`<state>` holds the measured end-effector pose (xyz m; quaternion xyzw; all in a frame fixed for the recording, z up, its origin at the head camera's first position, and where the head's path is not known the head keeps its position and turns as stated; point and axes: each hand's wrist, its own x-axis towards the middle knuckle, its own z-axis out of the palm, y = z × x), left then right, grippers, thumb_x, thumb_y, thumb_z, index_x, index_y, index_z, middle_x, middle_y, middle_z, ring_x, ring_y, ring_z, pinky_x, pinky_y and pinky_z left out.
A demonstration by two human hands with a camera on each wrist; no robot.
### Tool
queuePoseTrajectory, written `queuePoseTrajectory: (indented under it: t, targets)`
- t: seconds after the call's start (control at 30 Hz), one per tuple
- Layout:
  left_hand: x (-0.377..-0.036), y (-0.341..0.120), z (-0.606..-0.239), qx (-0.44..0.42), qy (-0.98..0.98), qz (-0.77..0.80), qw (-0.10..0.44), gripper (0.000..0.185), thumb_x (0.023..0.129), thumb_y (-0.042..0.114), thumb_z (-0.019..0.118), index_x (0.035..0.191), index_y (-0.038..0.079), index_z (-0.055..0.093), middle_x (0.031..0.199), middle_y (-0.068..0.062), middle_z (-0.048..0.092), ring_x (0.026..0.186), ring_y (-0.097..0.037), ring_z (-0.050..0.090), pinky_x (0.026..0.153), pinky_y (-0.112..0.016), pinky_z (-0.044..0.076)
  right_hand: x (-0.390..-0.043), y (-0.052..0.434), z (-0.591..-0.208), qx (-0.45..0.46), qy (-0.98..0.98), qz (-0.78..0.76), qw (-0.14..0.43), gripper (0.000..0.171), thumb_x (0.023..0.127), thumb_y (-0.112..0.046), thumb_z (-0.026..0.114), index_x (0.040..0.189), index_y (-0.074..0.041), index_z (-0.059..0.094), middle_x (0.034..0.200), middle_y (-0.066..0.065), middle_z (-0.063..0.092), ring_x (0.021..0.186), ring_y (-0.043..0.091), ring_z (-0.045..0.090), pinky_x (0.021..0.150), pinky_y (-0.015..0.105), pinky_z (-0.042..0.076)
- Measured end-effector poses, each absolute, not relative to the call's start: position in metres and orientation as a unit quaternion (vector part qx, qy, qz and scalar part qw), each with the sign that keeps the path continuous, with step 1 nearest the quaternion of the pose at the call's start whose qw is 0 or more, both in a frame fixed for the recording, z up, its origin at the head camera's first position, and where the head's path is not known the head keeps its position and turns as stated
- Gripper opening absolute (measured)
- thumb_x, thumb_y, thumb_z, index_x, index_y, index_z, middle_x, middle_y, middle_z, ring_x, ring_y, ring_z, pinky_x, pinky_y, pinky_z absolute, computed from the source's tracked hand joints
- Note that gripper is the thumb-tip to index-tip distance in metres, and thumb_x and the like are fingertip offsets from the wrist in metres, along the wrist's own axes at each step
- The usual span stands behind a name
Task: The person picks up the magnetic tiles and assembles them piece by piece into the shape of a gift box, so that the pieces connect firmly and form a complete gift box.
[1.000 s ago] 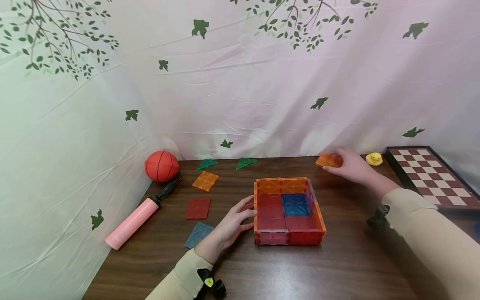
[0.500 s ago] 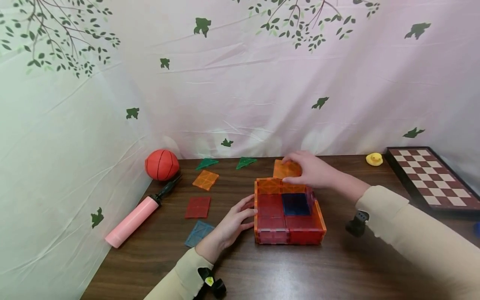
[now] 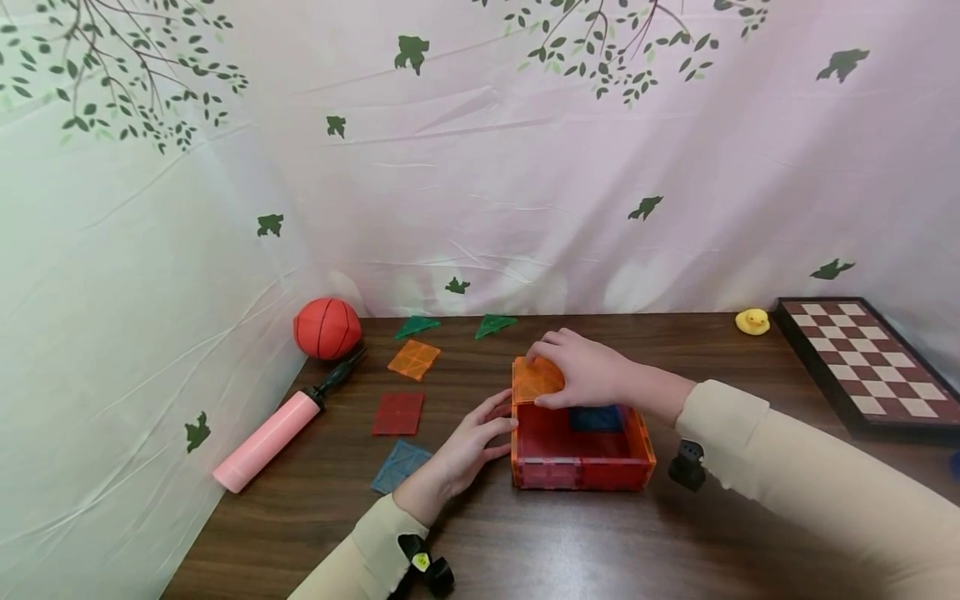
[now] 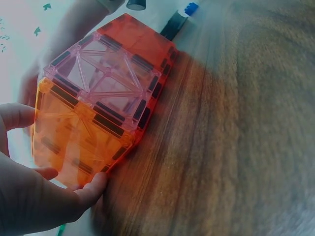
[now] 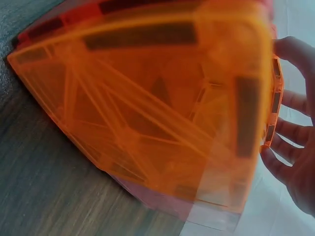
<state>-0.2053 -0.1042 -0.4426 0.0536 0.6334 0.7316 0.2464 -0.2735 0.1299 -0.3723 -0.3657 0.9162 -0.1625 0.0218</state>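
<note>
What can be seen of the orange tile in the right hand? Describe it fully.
The orange tile is a square of translucent plastic with moulded diagonal ribs and dark strips along its edges. The right hand grips it and holds it, slightly tilted, over the far left corner of the open tile box, at the top of its orange wall.

The right hand [image 3: 588,375] picked up an orange tile [image 3: 538,379] from near the yellow duck [image 3: 752,321], carried it across the table, and now holds it over the far left corner of the tile box [image 3: 581,471].
</note>
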Motion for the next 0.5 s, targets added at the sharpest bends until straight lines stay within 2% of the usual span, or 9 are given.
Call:
queuePoseTrajectory:
  t: [0.5]
  targets:
    - [-0.206,-0.1034,-0.443,0.05,0.636,0.73,0.246,0.066,0.101,0.023,0.059,0.16,0.011,0.033,0.158,-0.018,0.036,0.14,-0.036,0.042,0.11,-0.056,0.038,-0.2694,0.1269,-0.373,-0.364,0.919,-0.153,0.015,0.052,0.084,-0.046,0.08,0.125,-0.017,0.064,0.121,0.002,0.059,0.109,0.021,0.051,0.09,0.042,0.054]
